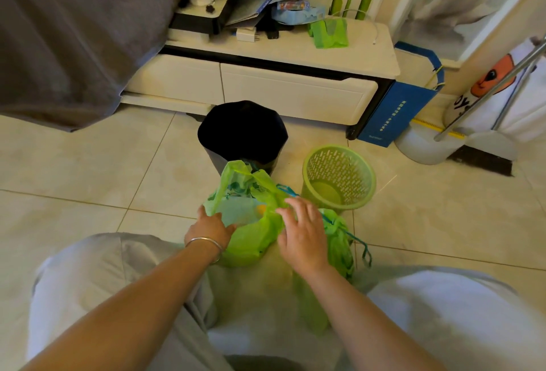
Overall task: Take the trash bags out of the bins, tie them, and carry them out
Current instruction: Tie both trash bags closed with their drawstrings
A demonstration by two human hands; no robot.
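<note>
An open green trash bag stands on the floor between my knees, its mouth wide and rubbish showing inside. My left hand grips the bag's left rim. My right hand hovers over the right rim with fingers spread, touching the plastic near a blue drawstring. A second green bag, tied with a blue string, lies just right of my right hand. Behind stand a dark bin and a green perforated bin without a bag.
A white low cabinet runs behind the bins, with a roll of green bags on top. A grey bedcover hangs at left. A blue paper bag, a dustpan and broom stand at right.
</note>
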